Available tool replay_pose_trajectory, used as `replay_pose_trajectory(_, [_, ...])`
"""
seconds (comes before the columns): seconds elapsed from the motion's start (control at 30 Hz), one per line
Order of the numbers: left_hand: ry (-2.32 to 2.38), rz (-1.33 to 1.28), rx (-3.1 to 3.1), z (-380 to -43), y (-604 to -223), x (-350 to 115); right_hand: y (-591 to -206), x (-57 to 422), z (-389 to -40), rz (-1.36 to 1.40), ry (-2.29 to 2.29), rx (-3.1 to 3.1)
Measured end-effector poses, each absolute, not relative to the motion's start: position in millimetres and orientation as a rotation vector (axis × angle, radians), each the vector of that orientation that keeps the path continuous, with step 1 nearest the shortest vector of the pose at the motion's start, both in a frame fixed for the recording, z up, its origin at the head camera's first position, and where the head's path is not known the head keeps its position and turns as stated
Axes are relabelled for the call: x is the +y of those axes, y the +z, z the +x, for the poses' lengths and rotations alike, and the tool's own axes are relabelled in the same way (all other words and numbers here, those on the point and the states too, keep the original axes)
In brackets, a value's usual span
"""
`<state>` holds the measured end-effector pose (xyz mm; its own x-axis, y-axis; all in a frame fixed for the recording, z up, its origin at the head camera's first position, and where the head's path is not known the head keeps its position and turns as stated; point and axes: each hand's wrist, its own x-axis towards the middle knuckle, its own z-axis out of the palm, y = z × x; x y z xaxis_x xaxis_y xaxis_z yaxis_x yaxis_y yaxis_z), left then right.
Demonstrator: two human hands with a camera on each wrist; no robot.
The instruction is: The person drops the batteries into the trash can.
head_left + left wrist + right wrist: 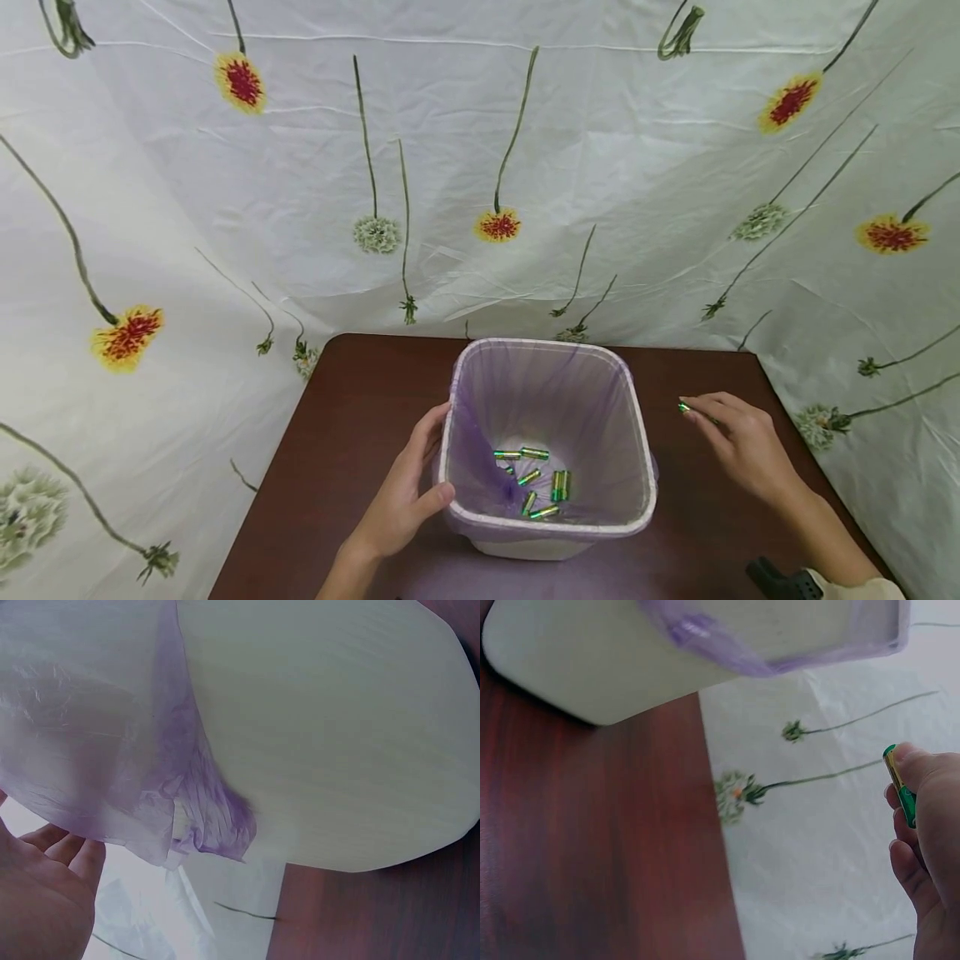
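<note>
A white trash bin (pixel 525 548) with a purple plastic liner (pixel 480 417) stands upright on the table. Several green-and-gold batteries (pixel 560 485) lie scattered on its lined bottom. My left hand (pixel 405 487) holds the bin by its left rim, with the thumb at the near left corner; in the left wrist view its fingers (pixel 88 859) reach under the liner's edge. To the right of the bin, above the table, my right hand (pixel 742 442) pinches a battery (pixel 901 787) between thumb and fingers.
The dark brown table (pixel 360 400) reaches back to a white flower-printed cloth (pixel 450 150), which hangs behind it and at both sides. A dark band with a buckle (pixel 783 579) is at my right wrist. The bin's rim stands well above the tabletop.
</note>
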<state>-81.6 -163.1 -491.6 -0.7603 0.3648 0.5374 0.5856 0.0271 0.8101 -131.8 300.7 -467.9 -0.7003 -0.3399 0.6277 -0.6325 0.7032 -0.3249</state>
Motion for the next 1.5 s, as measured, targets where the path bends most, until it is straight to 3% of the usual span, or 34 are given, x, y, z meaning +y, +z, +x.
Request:
replay_pose_trajectory(0.43, [-1.813, -0.987, -2.151, -82.2, -491.1, -165.0, -432.9, 265.7, -142.4, 0.853, 0.827, -2.312])
replay_pose_trajectory(1.5, [-1.797, -0.95, -2.172, -79.2, -492.6, -166.5, -393.0, 209.1, -158.5, 1.115, 0.848, -2.233])
